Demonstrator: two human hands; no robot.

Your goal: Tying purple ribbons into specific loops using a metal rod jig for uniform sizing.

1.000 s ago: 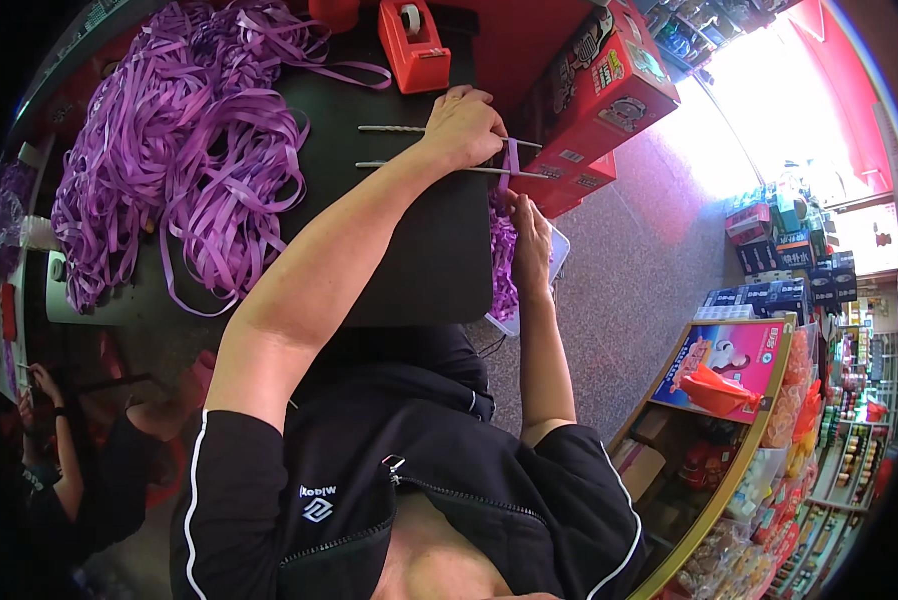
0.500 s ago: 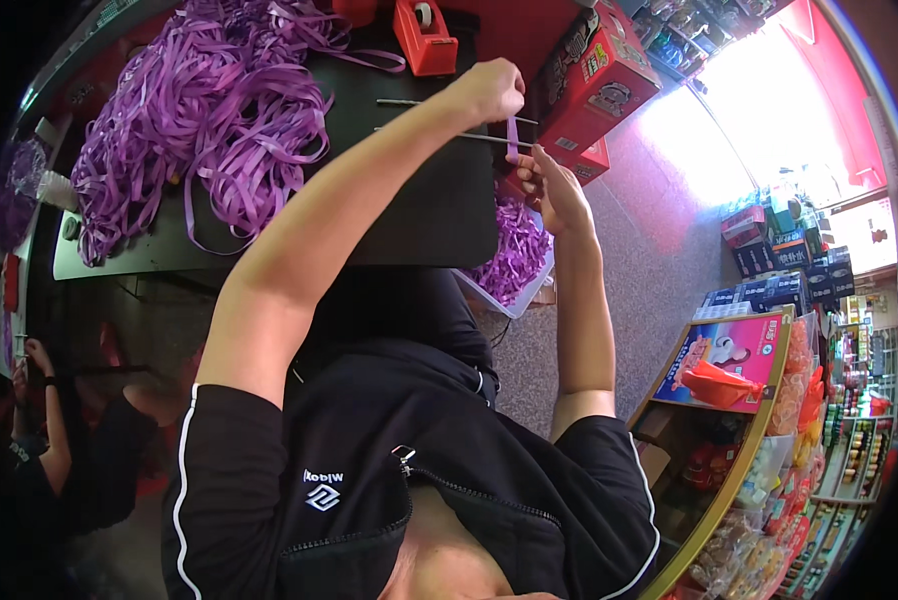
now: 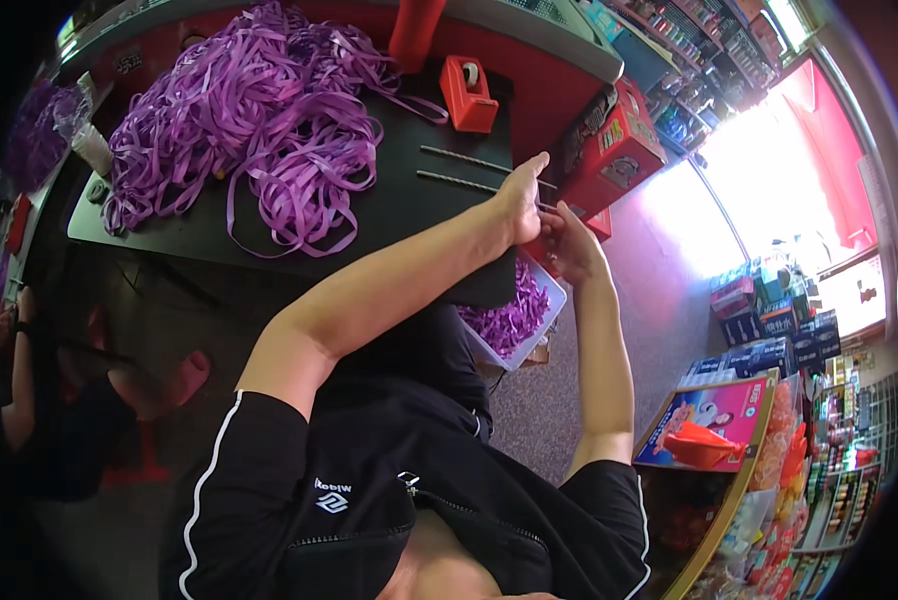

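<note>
Two thin metal rods [image 3: 459,155] lie side by side across the dark table, their right ends reaching past its edge. My left hand [image 3: 519,205] is at those ends, covering part of the nearer rod, with fingers stretched up and to the right. Close beside it, my right hand [image 3: 574,245] has its thumb and fingers drawn together at the rods; what they pinch is hidden. A big tangled heap of purple ribbon [image 3: 239,120] covers the table's left part. Below my hands, a pale plastic bin [image 3: 552,315] holds short purple ribbon pieces [image 3: 509,320].
An orange-red tape dispenser [image 3: 469,95] stands at the table's [image 3: 399,225] far edge. Red cartons [image 3: 619,150] are stacked beyond my hands. A display case [image 3: 709,430] and packed goods stand at the right. Another person's arm [image 3: 24,370] shows at the far left.
My left hand has come down to the rod ends, close to my right hand. The purple strip stretched between my hands is no longer visible. The whole view has shifted.
</note>
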